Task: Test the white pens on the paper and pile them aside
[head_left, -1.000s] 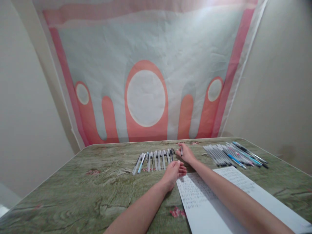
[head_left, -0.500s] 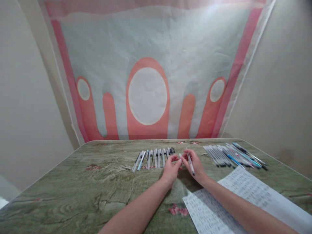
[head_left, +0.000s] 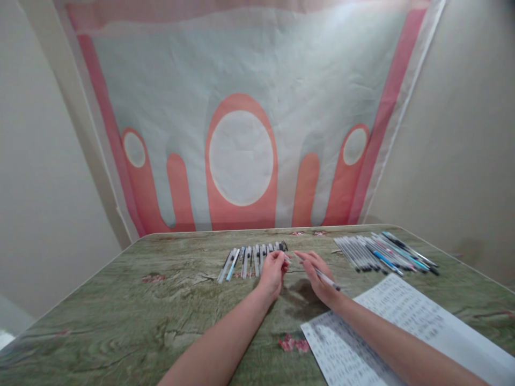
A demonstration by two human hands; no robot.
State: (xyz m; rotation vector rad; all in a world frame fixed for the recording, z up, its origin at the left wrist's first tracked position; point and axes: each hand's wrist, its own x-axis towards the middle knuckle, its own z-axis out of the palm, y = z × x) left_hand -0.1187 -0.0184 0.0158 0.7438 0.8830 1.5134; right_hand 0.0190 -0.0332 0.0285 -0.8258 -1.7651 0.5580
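My left hand is closed in a pinch, with a small clear piece that looks like a pen cap at its fingertips. A slim pen with a pale barrel and a dark end lies slantwise in my right hand, whose fingers are closed round it. The pen's tip points toward the left hand, a short gap away. Just beyond the left hand, a row of pens lies side by side, mostly clear with black parts and one light blue. The left hand hides part of this row.
To the right lies a second group of pens, mostly clear, some blue. A sheet of paper with handwriting lies under my right forearm. The wood-patterned table ends at a wall hanging.
My hands have moved apart; before, they met at the fingertips over the small clear piece. The pen in my right hand has swung from steep to a flatter slant.
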